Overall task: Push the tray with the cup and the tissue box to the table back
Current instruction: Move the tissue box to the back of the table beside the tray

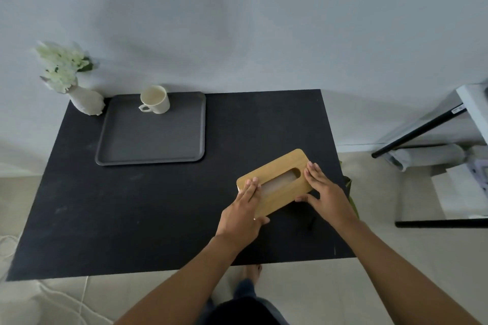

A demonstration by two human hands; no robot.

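A dark grey tray [150,140] lies at the back left of the black table [132,206]. A cream cup [155,100] stands upright on the tray's far edge, handle toward me. The wooden tissue box [277,169] with an oval slot sits on the table's right side, well apart from the tray and turned at an angle. My left hand [244,208] grips the box's near left end. My right hand [323,190] holds its right end, fingers over the top and thumb on the near side.
A white vase with pale flowers [76,87] stands at the table's back left corner, just left of the tray. A wall runs right behind the table. Black-framed furniture [435,140] stands on the floor to the right. White cords [66,298] lie on the floor at left.
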